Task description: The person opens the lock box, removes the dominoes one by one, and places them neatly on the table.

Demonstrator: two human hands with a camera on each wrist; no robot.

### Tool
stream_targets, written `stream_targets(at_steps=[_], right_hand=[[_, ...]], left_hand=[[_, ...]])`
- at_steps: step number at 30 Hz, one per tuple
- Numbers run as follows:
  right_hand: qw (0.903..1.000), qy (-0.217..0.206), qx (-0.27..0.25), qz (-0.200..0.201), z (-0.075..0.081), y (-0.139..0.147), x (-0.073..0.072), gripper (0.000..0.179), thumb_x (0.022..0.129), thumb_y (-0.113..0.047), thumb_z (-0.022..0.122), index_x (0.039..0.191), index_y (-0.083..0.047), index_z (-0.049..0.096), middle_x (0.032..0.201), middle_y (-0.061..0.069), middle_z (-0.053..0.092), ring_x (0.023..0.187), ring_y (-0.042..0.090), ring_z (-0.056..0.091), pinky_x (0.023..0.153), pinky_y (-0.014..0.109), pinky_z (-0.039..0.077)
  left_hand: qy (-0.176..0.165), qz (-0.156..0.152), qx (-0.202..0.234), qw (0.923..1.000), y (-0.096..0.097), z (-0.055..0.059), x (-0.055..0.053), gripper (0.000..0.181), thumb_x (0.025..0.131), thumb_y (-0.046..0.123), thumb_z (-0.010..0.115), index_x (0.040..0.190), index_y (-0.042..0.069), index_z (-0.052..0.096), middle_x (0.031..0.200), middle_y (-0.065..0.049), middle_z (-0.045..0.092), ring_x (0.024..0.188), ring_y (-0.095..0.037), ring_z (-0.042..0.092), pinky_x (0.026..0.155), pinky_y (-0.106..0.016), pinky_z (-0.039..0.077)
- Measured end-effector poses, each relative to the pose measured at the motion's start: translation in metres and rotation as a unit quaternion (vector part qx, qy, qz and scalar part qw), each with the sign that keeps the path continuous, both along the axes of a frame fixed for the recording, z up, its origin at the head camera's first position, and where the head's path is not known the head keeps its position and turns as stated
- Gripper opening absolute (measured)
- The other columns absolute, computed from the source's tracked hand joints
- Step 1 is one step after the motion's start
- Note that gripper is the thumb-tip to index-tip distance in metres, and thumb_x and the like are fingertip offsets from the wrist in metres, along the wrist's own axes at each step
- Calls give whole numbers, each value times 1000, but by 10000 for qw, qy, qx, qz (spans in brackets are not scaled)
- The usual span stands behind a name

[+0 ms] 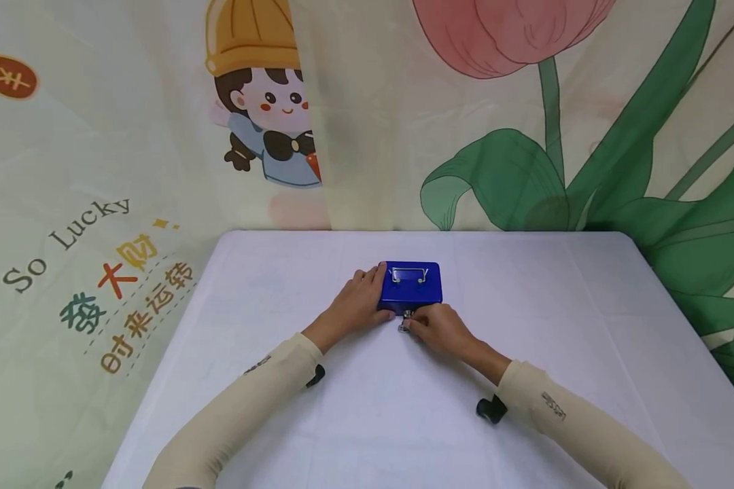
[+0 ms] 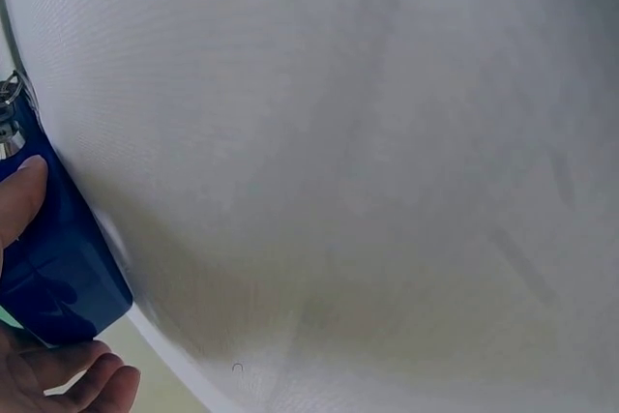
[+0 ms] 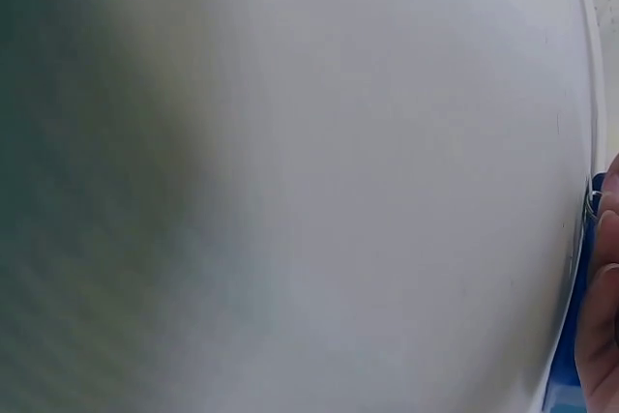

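Observation:
A small blue metal cash box (image 1: 416,292) lies on the table with its folded wire handle (image 1: 409,280) on the lid. My left hand (image 1: 361,302) grips the box's left end, thumb at the front and fingers toward the back. In the left wrist view, that thumb presses the front face of the box (image 2: 73,278). At the front lock, my right hand (image 1: 442,328) pinches a key, with a metal ring and spare key (image 1: 404,328) hanging below. Fingers of the right hand largely hide the pinched key. Only a strip of box (image 3: 569,360) shows in the right wrist view.
A white cloth covers the table (image 1: 355,421), whose far edge meets a printed curtain (image 1: 367,170) with a cartoon figure and a flower. Black wrist cameras (image 1: 491,409) hang below both sleeves.

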State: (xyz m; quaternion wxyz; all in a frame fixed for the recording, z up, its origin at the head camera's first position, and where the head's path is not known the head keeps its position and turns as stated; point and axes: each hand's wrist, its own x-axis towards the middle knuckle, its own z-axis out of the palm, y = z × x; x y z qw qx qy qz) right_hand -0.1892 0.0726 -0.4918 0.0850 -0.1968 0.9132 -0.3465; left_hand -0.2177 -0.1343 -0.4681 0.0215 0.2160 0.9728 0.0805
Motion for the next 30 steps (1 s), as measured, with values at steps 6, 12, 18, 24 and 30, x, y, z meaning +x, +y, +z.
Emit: stream_targets(at_steps=[6,12,18,24,30], right_hand=[[9977,-527,-372,-216,1,2,2,19,96,-22,68,83,-10,76,62,-5,67,54,9,55,52,24,43],[9947,-794,-524,-399,3,3,4,21,97,-21,67,82,-9,74,61,-3,66,49,11,55,48,25,43],[9931,-854,-669,-447,-2,0,3,23,97,-25,68,79,-11,72,61,-3,66,47,11,55,47,24,42],[9907,-973,-719,-616,-2,1,4,23,96,-26,69,78,-12,70,60,-2,65,47,12,55,47,25,41],[9883,-1090,-771,-736,0,6,5,22,96,-24,70,79,-10,72,60,-1,65,46,12,55,47,25,42]], left_hand=[[-56,80,-14,10000,0,1,0,104,88,50,74,158,-1,16,155,-24,40,132,-39,46,108,-49,43],[-123,66,1,9999,1,0,-1,104,89,50,73,159,-1,15,155,-24,39,133,-40,46,109,-50,43],[-66,116,-23,9999,-3,-1,-1,105,87,51,74,158,-1,16,155,-24,40,133,-40,46,109,-50,43],[40,-28,-5,10000,-5,-3,-2,106,87,51,74,158,-3,16,153,-26,41,132,-42,46,107,-51,45],[-6,-54,20,10000,1,-1,-1,106,88,50,74,158,-3,15,154,-26,40,133,-42,46,107,-51,44]])
